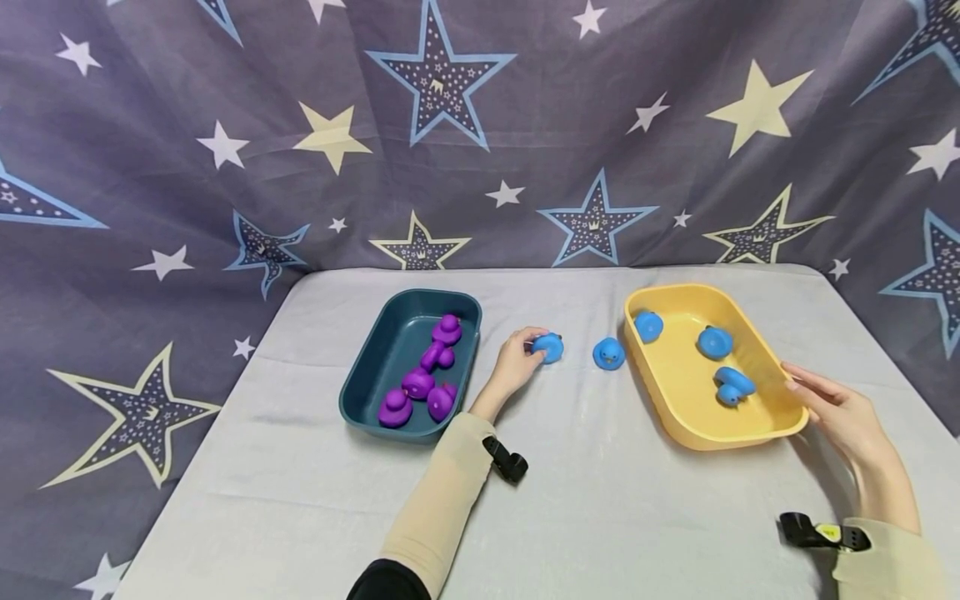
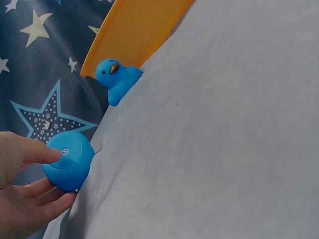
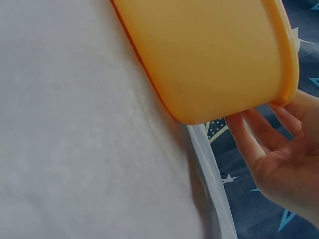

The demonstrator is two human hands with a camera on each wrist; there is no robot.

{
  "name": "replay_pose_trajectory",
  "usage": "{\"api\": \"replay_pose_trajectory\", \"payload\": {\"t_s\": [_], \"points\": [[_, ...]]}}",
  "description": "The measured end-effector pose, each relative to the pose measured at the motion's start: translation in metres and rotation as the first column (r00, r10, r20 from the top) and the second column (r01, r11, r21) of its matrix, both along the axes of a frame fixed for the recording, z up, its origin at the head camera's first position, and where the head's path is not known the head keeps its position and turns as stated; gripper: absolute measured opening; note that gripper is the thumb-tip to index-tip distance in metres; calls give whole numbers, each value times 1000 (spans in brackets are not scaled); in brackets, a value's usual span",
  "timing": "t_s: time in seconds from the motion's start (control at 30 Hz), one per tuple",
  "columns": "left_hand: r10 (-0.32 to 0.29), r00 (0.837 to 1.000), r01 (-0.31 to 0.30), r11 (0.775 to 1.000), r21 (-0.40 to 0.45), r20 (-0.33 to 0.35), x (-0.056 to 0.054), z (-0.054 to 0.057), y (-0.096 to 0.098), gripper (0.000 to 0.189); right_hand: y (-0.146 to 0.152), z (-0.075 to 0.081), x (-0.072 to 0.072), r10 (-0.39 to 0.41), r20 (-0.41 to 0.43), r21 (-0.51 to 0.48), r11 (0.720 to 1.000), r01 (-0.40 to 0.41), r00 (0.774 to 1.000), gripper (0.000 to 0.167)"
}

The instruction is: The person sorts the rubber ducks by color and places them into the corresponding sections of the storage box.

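Note:
My left hand pinches a blue rubber duck between thumb and fingers, between the two bins. In the left wrist view the thumb lies on the duck's round base, which faces the camera, so the duck is tipped over. Just right of it, another blue rubber duck stands upright beside the yellow bin. Three blue ducks lie in that bin. Against the bin's near right corner, my right hand rests with fairly straight fingers touching its outside.
A dark teal bin left of my left hand holds several purple rubber ducks. A pale cloth covers the table. Behind it hangs a grey curtain printed with stars.

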State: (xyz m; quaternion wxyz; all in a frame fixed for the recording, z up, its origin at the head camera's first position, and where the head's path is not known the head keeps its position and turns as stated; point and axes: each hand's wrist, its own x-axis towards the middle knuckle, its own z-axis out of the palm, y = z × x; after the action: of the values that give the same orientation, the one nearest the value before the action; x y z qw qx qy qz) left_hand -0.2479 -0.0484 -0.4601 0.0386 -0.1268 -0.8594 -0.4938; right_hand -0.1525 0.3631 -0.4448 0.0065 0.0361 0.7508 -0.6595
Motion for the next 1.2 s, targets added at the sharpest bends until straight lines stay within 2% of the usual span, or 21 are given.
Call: {"api": "replay_pose_trajectory", "payload": {"t_s": [0.2, 0.43, 0.67, 0.97, 1.2], "points": [[3, 1000, -3, 1000, 4, -16, 1, -1, 1, 25, 0, 0, -1, 4, -4, -13, 1000, -4, 1000, 33], [10, 1000, -10, 1000, 16, 2, 2, 0, 2, 25, 0, 1, -1, -3, 12, 34, 999, 3, 1000, 34], [18, 1000, -17, 999, 33, -3, 3, 3, 5, 26, -1, 0, -1, 0, 19, -6, 1000, 0, 1000, 33], [3, 1000, -1, 999, 51, -30, 4, 4, 6, 25, 0, 1, 0, -5, 16, 24, 1000, 5, 1000, 33], [0, 999, 3, 998, 68, -50, 4, 5, 9, 26, 0, 0, -1, -6, 15, -16, 1000, 6, 1000, 32]]}}
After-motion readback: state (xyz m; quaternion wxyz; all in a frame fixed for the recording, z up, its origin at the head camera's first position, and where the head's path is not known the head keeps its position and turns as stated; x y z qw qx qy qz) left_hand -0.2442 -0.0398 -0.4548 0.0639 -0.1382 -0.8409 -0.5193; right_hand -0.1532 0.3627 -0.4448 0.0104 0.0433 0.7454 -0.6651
